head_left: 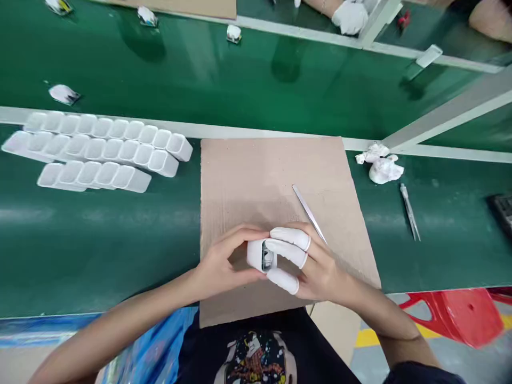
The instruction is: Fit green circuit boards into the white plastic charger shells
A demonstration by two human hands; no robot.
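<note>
Over the cardboard sheet (256,170), my left hand (222,261) grips a small white plastic housing (255,253) between thumb and fingers. Its open end faces right, where a dark green-edged insert and white material show. My right hand (320,269) wears white finger cots on three digits. Their tips close on the housing's open end from the right, partly covering the insert; whether they pinch the insert itself, I cannot tell. Metal tweezers (307,210) lie slantwise on the cardboard, just beyond my right hand.
Rows of white housings (108,149) stand on the left. To the right are crumpled white wads (384,166), another slim metal tool (408,210) and a red stool (460,317). Small white-topped parts (233,33) sit on the green strip ahead. A co-worker's gloved hand (350,17) is beyond.
</note>
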